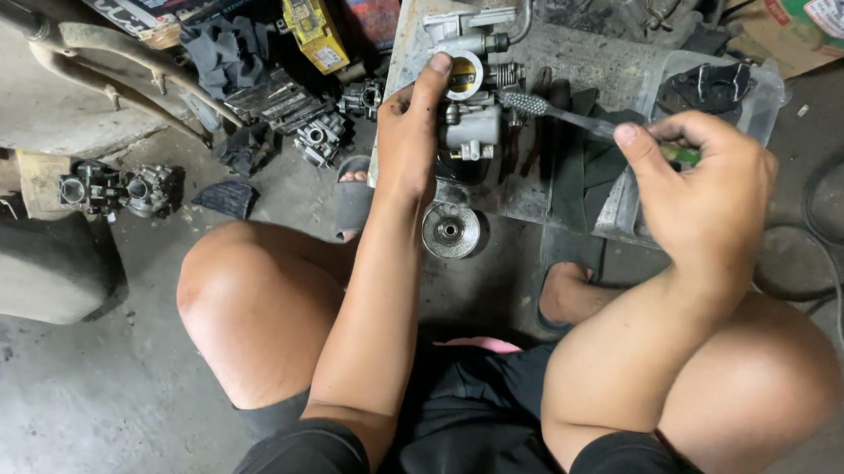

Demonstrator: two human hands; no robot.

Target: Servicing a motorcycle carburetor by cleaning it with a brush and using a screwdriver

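While left hand [410, 131] clasps carburetor [471, 121], right hand [702, 184] pinches toothbrush [562, 116].

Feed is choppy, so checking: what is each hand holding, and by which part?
Left hand grips the carburetor by its side. Right hand holds the toothbrush by its handle end.

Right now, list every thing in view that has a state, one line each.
Left hand: gripping the carburetor, thumb up on its top.
Right hand: closed on the brush handle.
Carburetor: upright on the slab, held.
Brush: bristle end against the carburetor.
Round metal part: lying flat on the floor, untouched.
Spare carburetors: lying loose on the floor at left.
Plastic tray: open, dark rag inside.
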